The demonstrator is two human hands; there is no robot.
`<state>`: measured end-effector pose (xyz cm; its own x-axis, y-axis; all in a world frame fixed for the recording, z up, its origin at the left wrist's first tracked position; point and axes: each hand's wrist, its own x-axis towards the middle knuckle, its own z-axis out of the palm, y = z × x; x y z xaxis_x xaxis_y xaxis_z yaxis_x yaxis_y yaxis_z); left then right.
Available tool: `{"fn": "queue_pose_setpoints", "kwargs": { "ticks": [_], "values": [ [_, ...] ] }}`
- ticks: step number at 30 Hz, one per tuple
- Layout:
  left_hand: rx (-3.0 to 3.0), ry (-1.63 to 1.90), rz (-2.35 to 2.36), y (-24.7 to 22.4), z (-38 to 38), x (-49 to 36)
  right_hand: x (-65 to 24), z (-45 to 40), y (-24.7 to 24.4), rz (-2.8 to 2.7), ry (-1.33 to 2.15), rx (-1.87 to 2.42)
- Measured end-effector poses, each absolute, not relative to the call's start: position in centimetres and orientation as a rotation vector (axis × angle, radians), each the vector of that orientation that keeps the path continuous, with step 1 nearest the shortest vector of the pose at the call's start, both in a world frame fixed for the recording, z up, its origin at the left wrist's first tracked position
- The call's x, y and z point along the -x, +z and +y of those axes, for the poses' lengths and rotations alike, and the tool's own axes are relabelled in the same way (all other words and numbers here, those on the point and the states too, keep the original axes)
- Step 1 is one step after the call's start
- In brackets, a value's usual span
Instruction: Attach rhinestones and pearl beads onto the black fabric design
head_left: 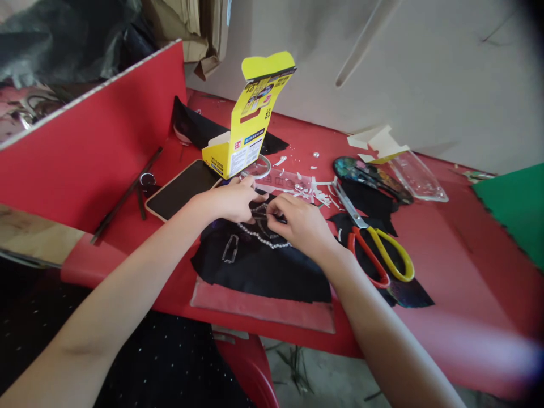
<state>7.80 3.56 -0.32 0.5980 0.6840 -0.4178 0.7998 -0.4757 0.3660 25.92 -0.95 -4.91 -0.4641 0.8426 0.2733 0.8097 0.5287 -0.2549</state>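
A black cloth piece (263,277) lies on the red table, with a strand of pearl-like beads (266,241) curving over it. My left hand (238,201) rests at the cloth's far edge beside the beads, fingers apart and pointing down and right. Just to its right, my right hand (300,221) has thumb and forefinger curled into a pinch over the cloth; whatever is between the tips is too small to make out. On the cloth's left part lies a small clear outlined piece (230,249). Dark shapes under my fingers are partly hidden.
Scissors (361,224) with red and yellow handles lie to the right, near a dark patterned shoe-shaped piece (369,178). Behind my left hand stand a yellow box (246,136) and a phone (182,190). White scraps (323,195) litter the middle. A red panel (97,141) borders the left.
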Motion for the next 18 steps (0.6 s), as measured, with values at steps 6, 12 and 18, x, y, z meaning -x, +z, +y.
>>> {"fn": "queue_pose_setpoints", "kwargs": {
  "ticks": [6, 12, 18],
  "values": [
    [-2.314, -0.312, 1.214, -0.26, 3.66, -7.99, -26.15, -0.90, -5.01, -2.402, 0.153, 1.359],
    [-2.361, -0.337, 1.184, -0.68, 3.98, -7.97, -26.45, -0.93, -4.63, -2.426, 0.230, 1.341],
    [-2.386, -0.304, 1.160, -1.10, 4.16, -7.76, -26.48, -1.05, -4.40, -2.465, 0.245, 1.285]
  ]
}}
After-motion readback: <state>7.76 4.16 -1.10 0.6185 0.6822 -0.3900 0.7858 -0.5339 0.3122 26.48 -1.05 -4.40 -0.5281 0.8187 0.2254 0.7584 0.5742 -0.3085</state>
